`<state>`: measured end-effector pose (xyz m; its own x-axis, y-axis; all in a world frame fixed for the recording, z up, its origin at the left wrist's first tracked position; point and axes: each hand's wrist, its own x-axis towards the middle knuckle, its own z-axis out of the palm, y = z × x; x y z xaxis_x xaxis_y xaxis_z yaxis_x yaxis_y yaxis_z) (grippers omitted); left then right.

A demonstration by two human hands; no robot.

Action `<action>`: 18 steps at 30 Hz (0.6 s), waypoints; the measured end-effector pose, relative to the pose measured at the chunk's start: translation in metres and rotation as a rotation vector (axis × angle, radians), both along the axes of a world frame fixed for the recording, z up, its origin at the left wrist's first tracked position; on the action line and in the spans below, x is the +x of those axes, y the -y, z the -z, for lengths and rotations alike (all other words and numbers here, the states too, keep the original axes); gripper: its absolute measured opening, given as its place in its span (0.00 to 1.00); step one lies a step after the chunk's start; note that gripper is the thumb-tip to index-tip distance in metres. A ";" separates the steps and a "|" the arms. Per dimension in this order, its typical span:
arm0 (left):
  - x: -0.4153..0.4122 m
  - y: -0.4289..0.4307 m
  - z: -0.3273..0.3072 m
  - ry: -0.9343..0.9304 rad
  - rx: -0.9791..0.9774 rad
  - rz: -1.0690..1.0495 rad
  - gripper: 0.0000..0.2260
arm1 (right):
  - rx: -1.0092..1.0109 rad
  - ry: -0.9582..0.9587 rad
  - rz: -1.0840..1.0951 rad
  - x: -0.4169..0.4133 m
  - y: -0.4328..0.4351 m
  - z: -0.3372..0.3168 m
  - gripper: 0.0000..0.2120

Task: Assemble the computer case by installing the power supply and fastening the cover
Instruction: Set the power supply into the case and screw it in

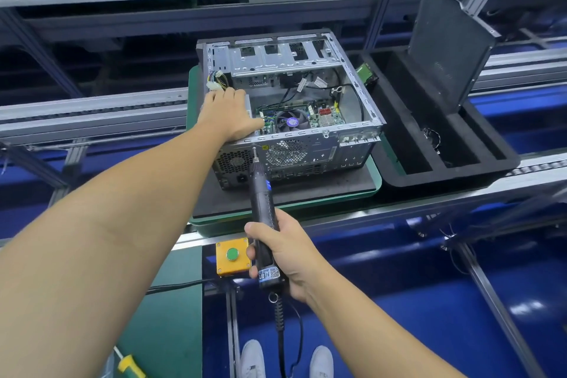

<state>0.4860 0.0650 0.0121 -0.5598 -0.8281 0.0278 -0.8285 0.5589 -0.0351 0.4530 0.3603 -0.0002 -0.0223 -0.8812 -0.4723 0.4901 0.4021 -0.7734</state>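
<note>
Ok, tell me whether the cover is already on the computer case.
No, the computer case lies open on top, with its board and fan in plain view.

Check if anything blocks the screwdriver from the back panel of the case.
Nothing visible does. The screwdriver bit sits at the computer case rear panel, left of the fan grille; the left hand rests above, clear of it.

Case: silver steel, on its side at frame centre, open side up, interior exposed. Power supply: seated in lower-left rear corner. Cover: black panel, off, tilted, upper right.
</note>
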 end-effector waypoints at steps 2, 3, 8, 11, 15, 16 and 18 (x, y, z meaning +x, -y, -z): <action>0.001 0.001 0.000 -0.014 -0.010 -0.002 0.38 | 0.001 0.009 -0.007 -0.003 -0.001 0.000 0.17; 0.000 0.001 -0.001 -0.016 -0.015 -0.001 0.38 | 0.003 0.017 -0.010 -0.004 0.000 0.001 0.17; -0.001 0.001 -0.002 -0.016 -0.022 0.002 0.37 | 0.005 0.043 -0.011 -0.007 0.001 0.001 0.13; -0.001 0.001 -0.003 -0.010 -0.020 -0.005 0.37 | 0.008 0.064 -0.006 -0.005 0.002 0.002 0.12; -0.002 0.002 -0.003 -0.009 -0.022 -0.009 0.37 | 0.000 0.082 -0.003 -0.006 0.001 0.002 0.11; -0.002 0.002 -0.003 -0.006 -0.020 -0.012 0.37 | -0.004 0.085 -0.001 -0.006 0.001 0.002 0.11; -0.002 0.003 -0.002 -0.002 -0.023 -0.011 0.37 | -0.014 0.072 -0.001 -0.007 0.001 0.002 0.10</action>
